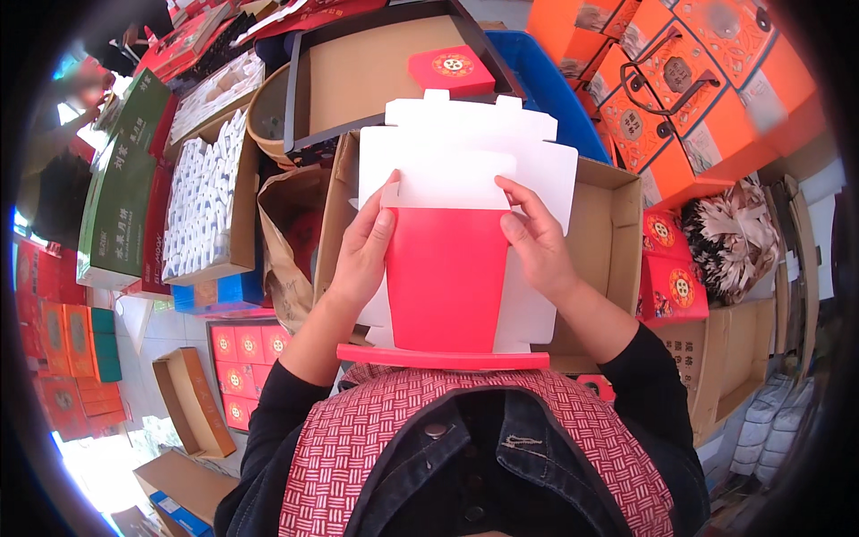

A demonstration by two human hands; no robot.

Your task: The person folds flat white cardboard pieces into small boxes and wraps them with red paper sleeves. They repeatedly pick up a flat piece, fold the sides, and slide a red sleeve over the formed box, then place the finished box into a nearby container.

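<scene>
A red paper box [445, 279], partly folded with its white inner flap [456, 175] raised at the far end, lies in front of my body. My left hand [364, 246] grips its far left corner, thumb on the red face and fingers behind the side. At the far right corner, my right hand [540, 242] pinches the edge between thumb and fingers. Flat white box blanks [548, 179] lie under it, spread over an open cardboard carton [617, 201]. A narrow red strip [447, 359] of card crosses the near end, close to my apron.
Beyond the blanks stands a black-edged tray [358, 58] with a finished red box [452, 70] on it, beside a blue bin [546, 80]. Orange gift boxes [667, 98] are stacked at right. On the left, a carton of white packets [210, 201] stands near green boxes [125, 192].
</scene>
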